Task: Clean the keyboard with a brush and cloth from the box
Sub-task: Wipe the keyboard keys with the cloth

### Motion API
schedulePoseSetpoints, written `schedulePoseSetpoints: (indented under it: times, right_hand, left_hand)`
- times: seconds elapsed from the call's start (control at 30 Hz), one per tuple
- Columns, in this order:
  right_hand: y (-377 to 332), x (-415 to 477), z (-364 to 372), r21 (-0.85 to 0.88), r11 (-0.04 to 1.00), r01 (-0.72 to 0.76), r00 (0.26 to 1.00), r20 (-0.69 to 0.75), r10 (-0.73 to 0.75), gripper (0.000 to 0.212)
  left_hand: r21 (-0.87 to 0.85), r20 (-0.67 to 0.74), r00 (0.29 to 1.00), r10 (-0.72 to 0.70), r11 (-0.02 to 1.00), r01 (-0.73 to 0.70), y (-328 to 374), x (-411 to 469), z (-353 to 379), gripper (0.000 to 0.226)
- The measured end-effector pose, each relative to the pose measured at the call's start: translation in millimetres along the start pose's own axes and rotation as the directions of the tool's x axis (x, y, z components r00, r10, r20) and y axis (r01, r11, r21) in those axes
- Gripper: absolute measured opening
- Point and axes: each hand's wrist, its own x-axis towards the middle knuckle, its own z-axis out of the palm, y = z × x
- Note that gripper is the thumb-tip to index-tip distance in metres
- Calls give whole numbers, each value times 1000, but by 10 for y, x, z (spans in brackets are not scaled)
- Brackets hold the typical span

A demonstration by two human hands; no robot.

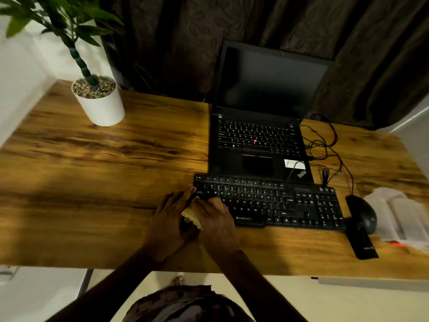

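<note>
The black keyboard (278,203) lay flat on the wooden desk (92,170), directly in front of an open laptop (260,135) and touching its front edge. Both hands were at the left end of the keyboard. The right hand (214,220) rested over the lower left keys with its fingers curled on a folded yellow cloth (190,216), which came out at the thumb side, between the two hands. The left hand (170,219) was just beside it, at the left edge of the keyboard, with its fingers reaching along that edge up to the top corner. Whether this hand really gripped the keyboard or only lay against it, I could not tell, because the place was dark and partly covered by the cloth. Near the right end of the keyboard sat a black mouse (364,212), and a flat black object (362,244) lay in front of the mouse, near the desk's front edge. Further right stood a clear plastic box (401,219), blurred. Thin black cables (325,147) ran in loops on the desk to the right of the laptop. Well apart, at the far left corner, stood a white pot (102,108) with a green plant. A dark curtain (232,31) hung behind the desk.
</note>
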Motion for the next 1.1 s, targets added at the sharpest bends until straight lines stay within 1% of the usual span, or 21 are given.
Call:
schedulePoseSetpoints:
  times: [0.17,0.23,0.3,0.4,0.47,0.5,0.6,0.73,0.83,0.93,1.03,1.1]
  right_hand:
    - [144,-42,-127,-118,984,-132,990,-63,125,31]
    - [173,-67,-155,-108,980,-169,985,-58,163,37]
    - [126,-58,-141,-84,984,-157,987,-41,154,35]
    - [-15,12,-104,-28,995,-92,996,14,93,41]
    - [-22,44,-98,-40,996,-75,997,14,76,36]
    - [12,39,-104,-57,995,-87,996,3,88,34]
    - [175,-76,-186,-107,981,-160,987,-43,156,36]
    - [415,-285,-274,-118,941,-316,946,-118,302,38]
    - [391,-281,-287,-107,939,-326,940,-143,310,46]
    - [385,-259,-290,-109,949,-295,948,-155,277,42]
    - [576,-366,-293,-125,930,-344,927,-205,315,43]
    - [708,-443,-315,-130,916,-379,913,-212,348,45]
  left_hand:
    - [-29,-39,999,-38,999,37,136,-20,-83,94]
    - [-24,-27,998,-52,998,51,135,-11,-88,96]
    - [-33,-13,998,-67,997,66,129,-8,-84,98]
    - [-44,-12,1000,-29,999,28,122,-17,-80,94]
    - [-36,-34,999,-8,999,6,133,-21,-91,91]
    - [-38,-43,999,-14,999,13,147,-24,-97,90]
    - [-33,-31,997,-74,997,73,187,-25,-117,95]
    - [-24,-10,996,-89,996,88,174,-11,-111,95]
    - [-31,-4,996,-90,995,90,172,-11,-107,95]
    - [-28,-20,997,-75,997,74,171,-15,-97,94]
    - [-31,-33,998,-59,998,58,185,-24,-111,92]
    - [-33,-37,998,-58,998,56,196,-29,-121,92]
